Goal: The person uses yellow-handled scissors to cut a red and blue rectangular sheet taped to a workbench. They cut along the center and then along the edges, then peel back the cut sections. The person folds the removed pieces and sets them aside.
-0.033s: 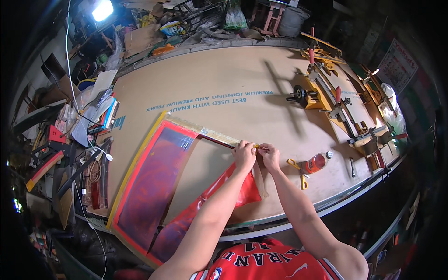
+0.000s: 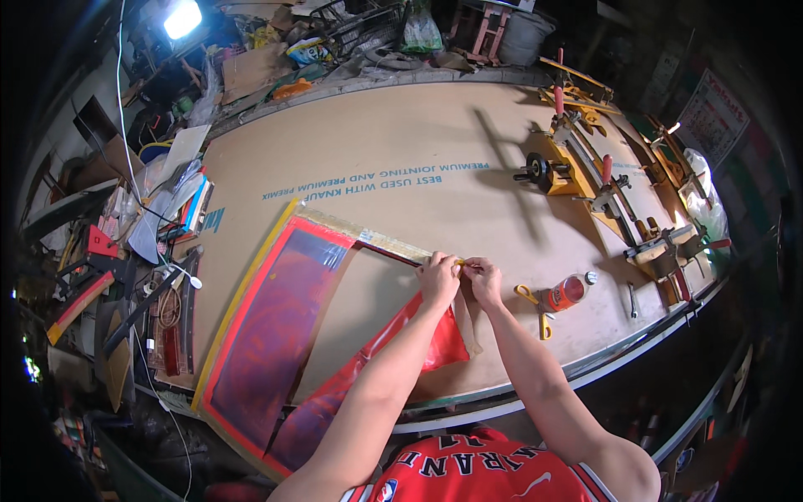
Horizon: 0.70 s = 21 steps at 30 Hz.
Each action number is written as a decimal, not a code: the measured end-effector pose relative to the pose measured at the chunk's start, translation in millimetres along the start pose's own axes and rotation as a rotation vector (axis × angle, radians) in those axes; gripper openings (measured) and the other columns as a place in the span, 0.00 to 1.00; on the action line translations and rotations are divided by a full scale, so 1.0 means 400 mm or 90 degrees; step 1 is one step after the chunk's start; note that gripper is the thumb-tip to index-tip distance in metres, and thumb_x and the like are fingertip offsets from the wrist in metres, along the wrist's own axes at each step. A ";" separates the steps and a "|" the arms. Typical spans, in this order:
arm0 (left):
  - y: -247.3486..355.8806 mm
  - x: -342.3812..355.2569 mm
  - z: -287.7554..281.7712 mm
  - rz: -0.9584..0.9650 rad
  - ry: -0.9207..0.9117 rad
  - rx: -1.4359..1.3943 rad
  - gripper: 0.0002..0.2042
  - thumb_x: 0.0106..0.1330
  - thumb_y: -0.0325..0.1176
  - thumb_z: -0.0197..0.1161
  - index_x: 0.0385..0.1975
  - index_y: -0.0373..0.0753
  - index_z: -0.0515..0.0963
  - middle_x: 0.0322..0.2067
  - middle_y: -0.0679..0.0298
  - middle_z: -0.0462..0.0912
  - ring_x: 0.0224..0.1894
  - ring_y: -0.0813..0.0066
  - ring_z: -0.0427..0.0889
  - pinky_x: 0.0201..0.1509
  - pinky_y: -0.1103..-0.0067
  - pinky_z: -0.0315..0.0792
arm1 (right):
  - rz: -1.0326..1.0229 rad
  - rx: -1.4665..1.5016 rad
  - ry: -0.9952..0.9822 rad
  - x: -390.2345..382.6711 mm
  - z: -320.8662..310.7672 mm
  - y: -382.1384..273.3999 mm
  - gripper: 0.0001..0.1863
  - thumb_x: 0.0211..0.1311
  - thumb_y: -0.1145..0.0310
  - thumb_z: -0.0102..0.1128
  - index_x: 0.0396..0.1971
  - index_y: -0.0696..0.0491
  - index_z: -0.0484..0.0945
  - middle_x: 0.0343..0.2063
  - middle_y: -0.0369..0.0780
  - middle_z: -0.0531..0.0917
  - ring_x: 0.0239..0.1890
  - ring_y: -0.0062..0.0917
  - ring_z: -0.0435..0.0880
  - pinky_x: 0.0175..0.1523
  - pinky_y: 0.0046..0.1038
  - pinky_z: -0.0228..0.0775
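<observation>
My left hand [image 2: 437, 278] grips the far bar of a screen frame [image 2: 393, 245], its fingertips at a small yellow strip, apparently tape [image 2: 460, 261]. My right hand [image 2: 483, 280] pinches that yellow strip at the bar's right end. The frame holds a purple, red-bordered mesh [image 2: 263, 330] on the left and has yellow edging along its outer side. A loose red sheet with purple areas [image 2: 443, 339] hangs folded beneath my arms, partly hidden by them. Yellow-handled scissors [image 2: 544, 326] and a bottle with a red label [image 2: 565, 293] lie to the right of my hands.
The cardboard-coloured board [image 2: 351, 134] covers the worktable. Yellow clamping jigs [image 2: 560, 176] line its right side, with a wrench [image 2: 632, 297] nearby. Piled tools and scraps [image 2: 167, 309] crowd the left edge, with a white cord [image 2: 125, 100] hanging there. Clutter lies beyond the far edge.
</observation>
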State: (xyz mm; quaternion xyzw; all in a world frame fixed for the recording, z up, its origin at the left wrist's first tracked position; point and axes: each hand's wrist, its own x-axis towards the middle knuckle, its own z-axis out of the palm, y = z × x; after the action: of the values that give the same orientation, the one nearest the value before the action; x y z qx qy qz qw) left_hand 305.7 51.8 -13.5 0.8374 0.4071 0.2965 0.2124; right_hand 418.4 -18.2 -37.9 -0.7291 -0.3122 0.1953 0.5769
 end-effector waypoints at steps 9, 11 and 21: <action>0.005 0.047 0.035 0.079 -0.054 0.063 0.06 0.59 0.28 0.62 0.35 0.46 0.77 0.40 0.65 0.79 0.51 0.60 0.74 0.53 0.58 0.67 | -0.177 -0.132 0.032 0.044 0.025 -0.004 0.05 0.54 0.82 0.59 0.30 0.59 0.81 0.33 0.46 0.82 0.36 0.37 0.84 0.40 0.34 0.78; 0.000 0.058 0.048 0.090 -0.041 0.083 0.08 0.56 0.26 0.62 0.35 0.44 0.76 0.40 0.64 0.78 0.50 0.60 0.74 0.52 0.59 0.67 | -0.202 -0.165 0.029 0.042 0.027 -0.011 0.05 0.53 0.81 0.59 0.30 0.58 0.81 0.33 0.47 0.82 0.35 0.40 0.84 0.40 0.36 0.77; -0.024 0.062 0.075 0.135 -0.015 -0.039 0.06 0.50 0.22 0.62 0.25 0.41 0.76 0.32 0.63 0.78 0.44 0.57 0.75 0.46 0.58 0.67 | -0.142 -0.238 -0.019 0.000 0.016 -0.038 0.06 0.51 0.78 0.59 0.30 0.59 0.81 0.31 0.50 0.83 0.36 0.47 0.83 0.42 0.40 0.75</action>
State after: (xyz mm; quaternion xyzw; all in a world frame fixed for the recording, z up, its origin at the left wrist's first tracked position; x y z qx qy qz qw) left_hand 332.5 73.9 -33.3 0.8723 0.3045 0.3199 0.2101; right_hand 410.7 -11.6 -25.0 -0.7814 -0.4303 0.0800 0.4448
